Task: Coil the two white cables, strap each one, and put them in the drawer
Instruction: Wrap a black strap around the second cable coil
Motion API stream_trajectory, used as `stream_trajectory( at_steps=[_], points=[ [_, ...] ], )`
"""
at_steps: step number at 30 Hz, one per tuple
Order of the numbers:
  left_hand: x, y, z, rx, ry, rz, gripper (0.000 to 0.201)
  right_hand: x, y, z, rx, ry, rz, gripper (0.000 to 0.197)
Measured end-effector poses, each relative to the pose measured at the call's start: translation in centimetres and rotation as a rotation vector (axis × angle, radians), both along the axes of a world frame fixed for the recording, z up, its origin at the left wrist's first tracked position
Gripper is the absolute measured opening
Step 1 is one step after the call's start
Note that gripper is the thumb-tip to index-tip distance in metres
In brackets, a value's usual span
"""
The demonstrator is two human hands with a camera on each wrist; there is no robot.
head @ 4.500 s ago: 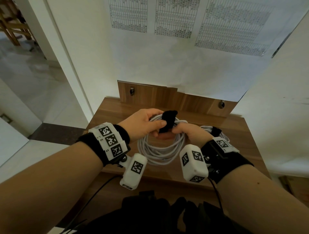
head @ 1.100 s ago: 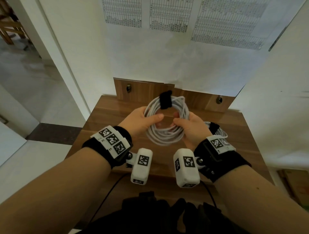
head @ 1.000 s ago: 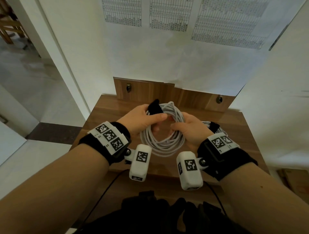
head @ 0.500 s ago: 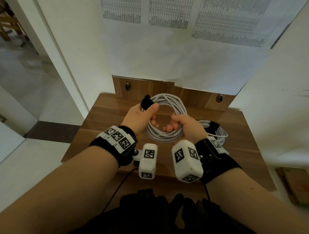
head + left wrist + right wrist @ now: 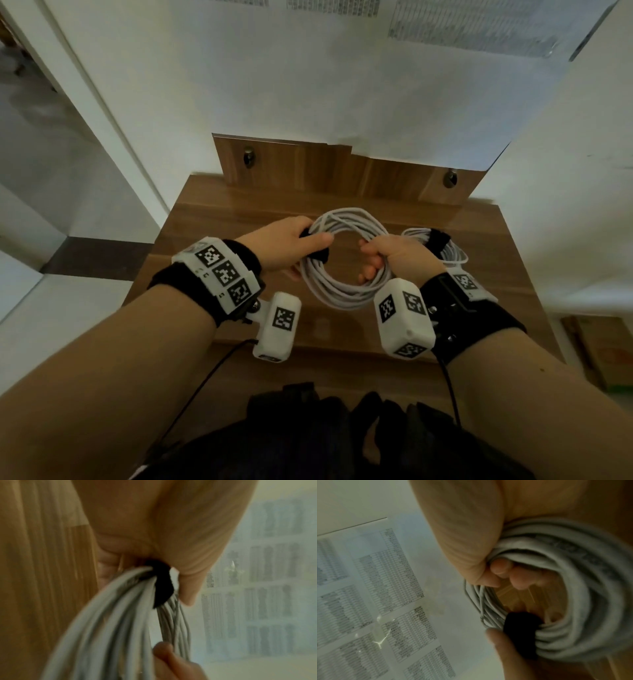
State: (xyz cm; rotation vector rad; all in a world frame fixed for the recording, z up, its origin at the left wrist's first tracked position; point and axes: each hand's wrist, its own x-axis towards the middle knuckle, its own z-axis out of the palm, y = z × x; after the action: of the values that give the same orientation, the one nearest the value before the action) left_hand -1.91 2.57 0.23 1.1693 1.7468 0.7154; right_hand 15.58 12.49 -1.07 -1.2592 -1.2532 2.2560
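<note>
A coiled white cable [image 5: 342,291] is held above the wooden tabletop [image 5: 239,219] between both hands. A black strap [image 5: 317,255] wraps its left side, seen close in the left wrist view as a strap [image 5: 163,586] and in the right wrist view as a strap [image 5: 520,632]. My left hand [image 5: 291,246] grips the coil at the strap, thumb on top. My right hand [image 5: 387,253] grips the coil's right side, fingers curled through the loop [image 5: 505,573]. A second white coil [image 5: 445,250] with its own black strap [image 5: 438,238] lies on the table behind my right hand.
A wooden back panel [image 5: 308,164] with two metal fittings stands at the table's far edge against a white wall with printed sheets [image 5: 462,31]. A doorway and tiled floor lie to the left. A dark bag [image 5: 325,438] sits below the table's near edge.
The strapped coil has been turned counter-clockwise, bringing the strap from the top to the left side. Both hands lowered the coil toward the table and nearer to me.
</note>
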Motion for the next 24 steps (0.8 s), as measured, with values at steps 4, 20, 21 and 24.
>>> stream_trajectory(
  at_steps=[4, 20, 21, 24],
  points=[
    [0.7, 0.9, -1.4, -0.118, -0.138, 0.008, 0.022, 0.5, 0.7, -1.0, -0.056, -0.083, -0.012, 0.007],
    [3.7, 6.6, -5.4, -0.124, -0.213, 0.235, 0.022, 2.9, 4.7, -3.4, -0.021, -0.049, -0.497, 0.027],
    [3.9, 7.3, -5.7, -0.127, -0.218, 0.255, 0.023, 3.2, 5.3, -3.6, 0.020, -0.061, -0.596, 0.023],
    [4.4, 8.5, -6.2, -0.140, -0.281, 0.344, 0.025, 4.1, 6.5, -3.5, 0.100, -0.088, -0.777, 0.013]
  ],
)
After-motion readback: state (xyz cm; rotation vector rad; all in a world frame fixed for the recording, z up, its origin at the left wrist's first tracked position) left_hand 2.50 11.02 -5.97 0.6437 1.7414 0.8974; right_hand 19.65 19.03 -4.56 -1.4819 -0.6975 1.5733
